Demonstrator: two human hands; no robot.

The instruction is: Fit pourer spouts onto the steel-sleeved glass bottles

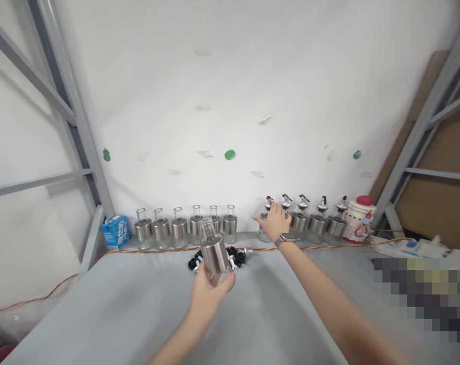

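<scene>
Steel-sleeved bottle (pixel 214 253) gripped by left fingers (pixel 230 276); right fingers (pixel 261 221) clasp one of five spouted bottles (pixel 265 223).

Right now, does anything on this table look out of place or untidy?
Mostly tidy: both bottle rows stand upright along the wall. The one loose spot is a small heap of black pourer spouts lying scattered behind the bottle in the left hand. Nothing looks spilled or broken.
</scene>
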